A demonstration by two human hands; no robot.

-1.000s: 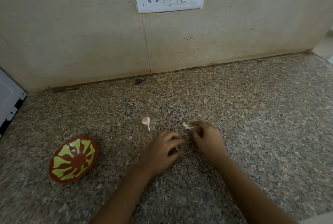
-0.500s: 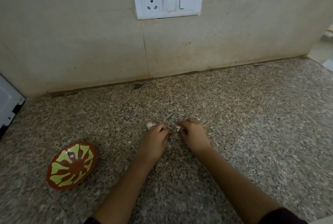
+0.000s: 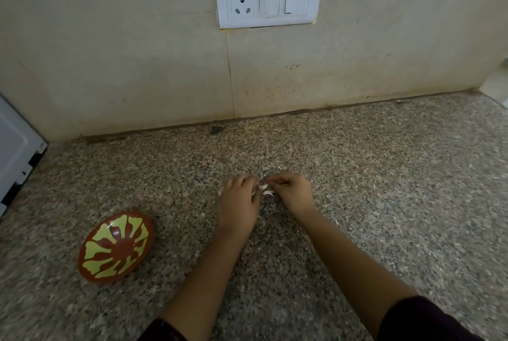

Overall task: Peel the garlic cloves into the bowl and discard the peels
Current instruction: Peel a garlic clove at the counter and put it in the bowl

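Two bare hands meet fingertip to fingertip over the speckled grey-brown granite countertop (image 3: 384, 203). Left hand (image 3: 239, 200): fingers curled, tips pinching the small white garlic clove (image 3: 261, 187). Right hand (image 3: 292, 192): fingers curled likewise, tips pinching the same clove from the opposite side. A thin white strip of papery peel (image 3: 268, 193) hangs just below them. Which fingertips hold flesh and which hold skin cannot be told (the piece is too small).

Handling, by judgement:
- Clove: very light, firm and smooth, and probably slippery once bare. Grip it across its broad flanks with the finger pads, not at the tapered ends.
- Peel: thin, dry and easily torn. Take it at a loose edge beside the holding fingertips and draw it along the clove. Flakes may cling to the fingers or drift.

The round red-brown bowl with a yellow-green leaf pattern (image 3: 115, 247) stands well apart from the fingers, beyond the outer side of the left hand.
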